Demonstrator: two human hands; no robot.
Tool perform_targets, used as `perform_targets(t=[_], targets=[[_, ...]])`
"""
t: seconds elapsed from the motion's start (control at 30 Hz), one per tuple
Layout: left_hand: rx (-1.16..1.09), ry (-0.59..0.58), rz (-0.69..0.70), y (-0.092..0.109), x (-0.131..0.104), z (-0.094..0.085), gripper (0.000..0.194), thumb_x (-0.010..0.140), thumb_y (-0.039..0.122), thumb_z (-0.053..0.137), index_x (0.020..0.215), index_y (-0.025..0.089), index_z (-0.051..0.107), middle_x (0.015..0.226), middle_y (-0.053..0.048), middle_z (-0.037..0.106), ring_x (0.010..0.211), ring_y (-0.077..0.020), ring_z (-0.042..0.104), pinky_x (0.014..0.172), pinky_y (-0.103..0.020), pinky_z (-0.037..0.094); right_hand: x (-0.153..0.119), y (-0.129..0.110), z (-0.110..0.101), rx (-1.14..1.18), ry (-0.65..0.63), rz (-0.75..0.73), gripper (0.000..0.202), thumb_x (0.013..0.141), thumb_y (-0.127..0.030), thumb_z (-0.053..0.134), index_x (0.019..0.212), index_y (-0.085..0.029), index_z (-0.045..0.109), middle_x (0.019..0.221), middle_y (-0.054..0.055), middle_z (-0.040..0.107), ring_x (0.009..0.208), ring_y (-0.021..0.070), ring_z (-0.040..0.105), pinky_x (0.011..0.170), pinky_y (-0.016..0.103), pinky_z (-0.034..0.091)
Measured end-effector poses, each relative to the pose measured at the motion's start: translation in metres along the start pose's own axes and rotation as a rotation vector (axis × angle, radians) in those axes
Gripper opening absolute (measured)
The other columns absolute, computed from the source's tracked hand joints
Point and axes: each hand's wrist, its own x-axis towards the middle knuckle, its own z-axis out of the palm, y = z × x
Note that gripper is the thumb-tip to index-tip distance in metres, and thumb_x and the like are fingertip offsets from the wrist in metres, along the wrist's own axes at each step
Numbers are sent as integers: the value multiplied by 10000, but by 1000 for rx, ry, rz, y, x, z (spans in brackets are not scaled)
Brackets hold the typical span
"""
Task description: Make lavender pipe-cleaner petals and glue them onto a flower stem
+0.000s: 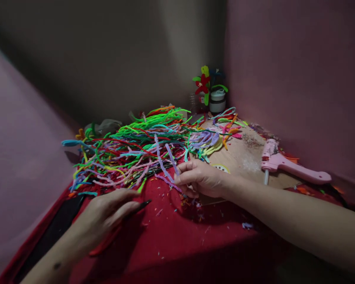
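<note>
My right hand [197, 176] pinches lilac pipe cleaners [160, 157] between thumb and fingers. Two fuzzy lengths stick up and to the left from the fingertips, above the red cloth. My left hand [114, 207] is closed around red-handled pliers [142, 206]; their dark tip points right and one red handle shows under the palm. Most of the pliers is hidden by the hand. Just behind both hands lies a large heap of colourful pipe cleaners [154, 122], green, red, pink and blue. Beside the heap sits a bundle of bent lilac loops [207, 138].
A pink glue gun [298, 167] lies at the right on a brown board [242, 154]. At the back corner stands a pot [217, 101] near pipe-cleaner flowers [202, 84]. Fuzzy scraps dot the red cloth [177, 240]. A dark flat object [57, 221] lies at the left edge.
</note>
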Motion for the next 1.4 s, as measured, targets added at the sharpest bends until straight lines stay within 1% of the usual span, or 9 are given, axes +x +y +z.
perform_targets(t=[0.03, 0.13, 0.27, 0.43, 0.57, 0.7, 0.8, 1.1, 1.4], targets=[[-64, -158, -84, 6, 4, 10, 162, 638, 334, 719, 743, 210, 719, 670, -12, 673, 575, -136, 587, 513, -180, 453, 0, 0, 1, -43, -6, 11, 207, 664, -189, 626, 562, -162, 448, 414, -65, 472, 311, 44, 381, 314, 164, 254], [-432, -296, -261, 21, 16, 44, 217, 711, 355, 668, 834, 176, 659, 531, 36, 524, 393, -51, 378, 374, -148, 292, -2, -2, 3, -156, -18, 41, 171, 666, -221, 619, 591, -158, 479, 397, -69, 475, 311, 38, 374, 328, 156, 268], [-684, -276, -215, 29, 33, 73, 247, 713, 327, 675, 886, 157, 630, 579, 37, 514, 392, -28, 338, 379, -155, 248, -2, -3, 4, -256, 62, 54, 88, 633, -179, 573, 588, -153, 502, 377, -80, 439, 312, 38, 359, 328, 159, 270], [-617, -231, -93, 28, 39, 75, 186, 717, 283, 675, 835, 145, 633, 654, 9, 574, 452, -51, 420, 432, -183, 322, 2, -1, 2, -287, 170, 108, 67, 605, -131, 528, 568, -166, 484, 344, -88, 415, 278, 49, 335, 290, 171, 235], [-642, -149, -87, 26, 38, 76, 136, 744, 274, 645, 741, 142, 613, 558, 39, 517, 422, -46, 397, 419, -179, 308, 4, 0, 1, -282, 219, 21, 136, 648, -188, 596, 566, -160, 490, 359, -71, 456, 292, 49, 367, 306, 163, 271], [-721, -111, -105, 25, 38, 80, 147, 749, 277, 644, 828, 155, 624, 572, 46, 530, 411, -38, 387, 407, -171, 305, 3, -3, 2, -223, 253, 9, 197, 666, -278, 650, 595, -148, 520, 411, -45, 514, 329, 61, 440, 324, 159, 327], [-745, -173, -122, 23, 38, 82, 183, 740, 289, 655, 860, 151, 650, 598, 32, 562, 418, -41, 404, 409, -174, 321, 3, -2, 1, -193, 235, 27, 203, 669, -262, 656, 588, -145, 511, 418, -39, 523, 319, 61, 442, 309, 158, 320], [-982, -24, -154, 26, 37, 92, 129, 714, 240, 683, 779, 135, 647, 545, 41, 560, 397, -24, 414, 403, -153, 305, 5, 7, -4, 289, 91, -14, 211, 692, -242, 719, 748, -123, 553, 603, -8, 621, 438, 72, 569, 384, 152, 425], [-928, 2, -178, 29, 31, 93, 169, 711, 278, 683, 645, 147, 598, 494, 56, 522, 389, -30, 384, 391, -163, 307, 4, 5, -2, 302, 58, 94, 240, 615, -181, 754, 669, -91, 538, 620, 39, 649, 512, 136, 638, 500, 239, 528]])
